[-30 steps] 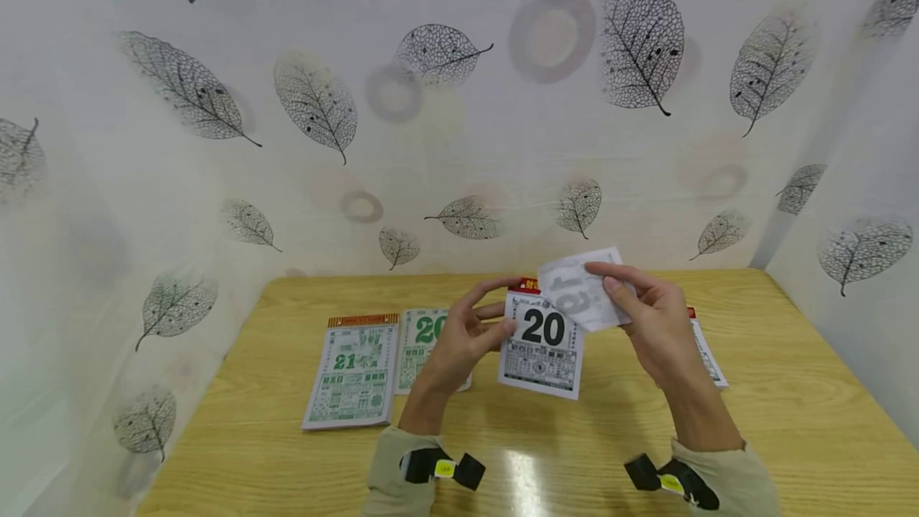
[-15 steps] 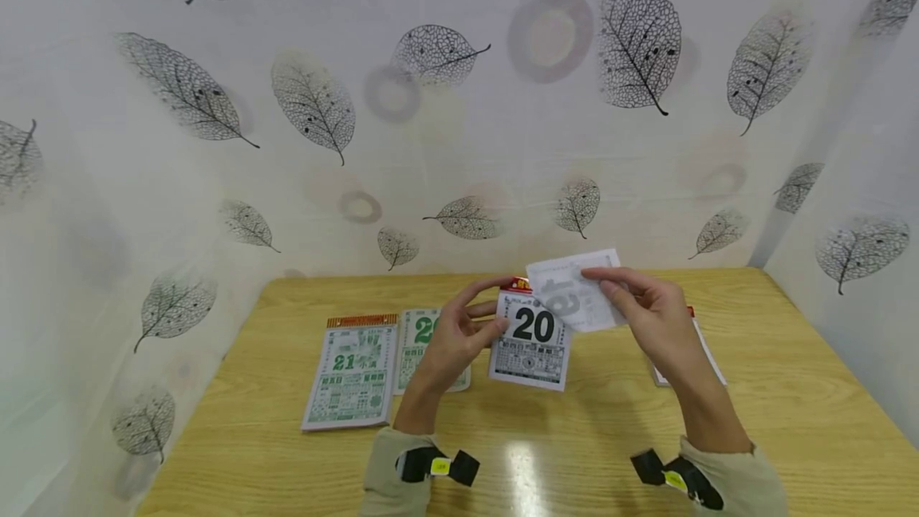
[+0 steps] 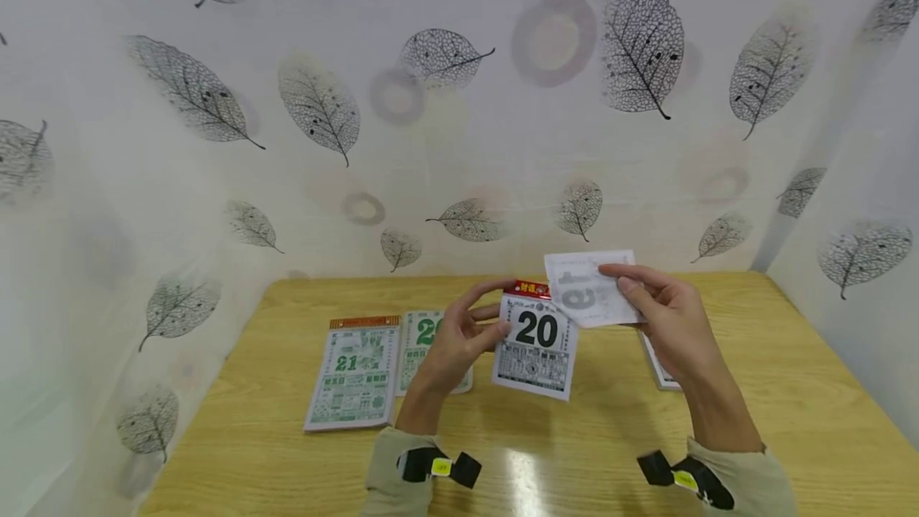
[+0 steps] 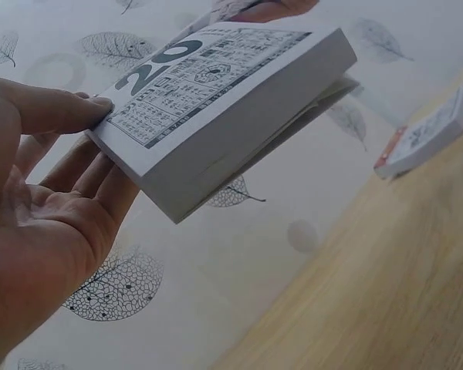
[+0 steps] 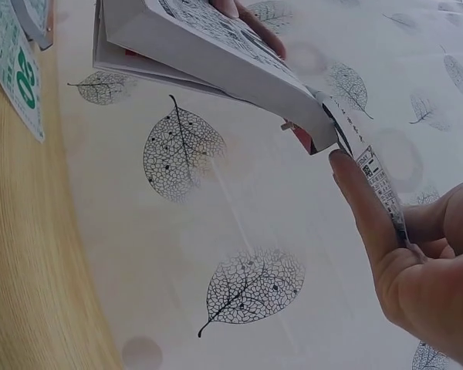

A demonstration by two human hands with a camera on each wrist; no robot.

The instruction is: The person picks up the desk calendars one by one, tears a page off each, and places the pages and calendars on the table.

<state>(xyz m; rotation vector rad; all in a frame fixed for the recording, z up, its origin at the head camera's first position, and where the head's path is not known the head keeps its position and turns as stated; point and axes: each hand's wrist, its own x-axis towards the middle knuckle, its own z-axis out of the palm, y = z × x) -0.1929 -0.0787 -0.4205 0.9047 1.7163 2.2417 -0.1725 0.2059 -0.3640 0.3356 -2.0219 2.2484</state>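
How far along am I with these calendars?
Looks done: the green calendar shows 21, with a green 20 sheet beside it. In hand: the left grip holds the black 20 calendar; the right grip pinches a thin sheet. Possibly left: the rightmost calendar, date unreadable.

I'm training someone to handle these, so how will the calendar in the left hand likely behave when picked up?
The calendar probably feels firm and fairly heavy for its size, given its thick block of pages. Its backing may flap, since it gapes from the block underneath. Flat faces make rolling unlikely.
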